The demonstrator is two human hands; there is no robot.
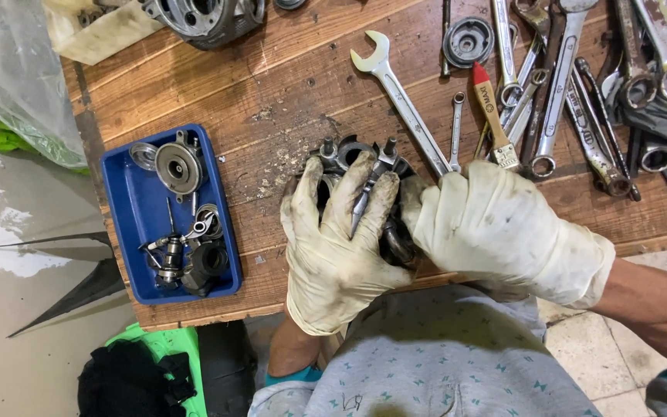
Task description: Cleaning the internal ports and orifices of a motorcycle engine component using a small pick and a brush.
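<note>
Two grimy latex-gloved hands, left [337, 239] and right [503, 228], each grip clasped around greasy metal engine part [349, 154].

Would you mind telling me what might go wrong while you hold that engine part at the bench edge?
1. The dark metal part sits near the table's front edge; if the grip of the left hand or right hand slips, it may drop.
2. The gloves look grimy, so a slip seems plausible.
3. The combination wrench lies beside the right hand and could get knocked.
</note>
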